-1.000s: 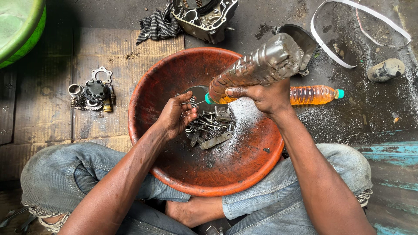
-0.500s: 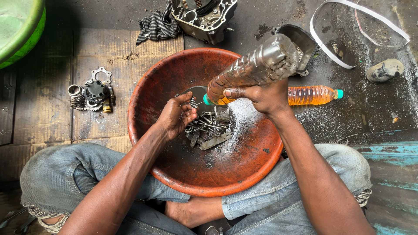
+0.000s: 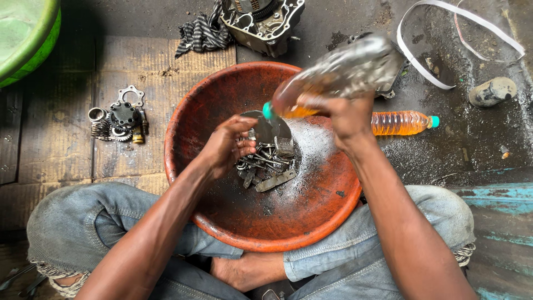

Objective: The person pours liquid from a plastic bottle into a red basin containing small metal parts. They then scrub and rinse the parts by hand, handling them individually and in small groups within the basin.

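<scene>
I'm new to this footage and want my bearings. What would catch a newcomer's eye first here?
The big round rust-red bowl in the middle, with a heap of small grey metal parts inside. Above it the right hand tilts a clear plastic bottle of amber liquid, green cap down, while the left hand touches the parts. At the top edge sits a grey metal engine casing.

Grimy floor (image 3: 477, 150) bears orange basin (image 3: 222, 94), bottle (image 3: 402, 123), engine casing (image 3: 264, 22).

A roadside repair workshop: an engine casing (image 3: 262, 22), gears and springs (image 3: 118, 120), an oily rag (image 3: 204, 33) and grease-blackened ground surround a rust-coloured basin (image 3: 222, 89) of bolts.
</scene>
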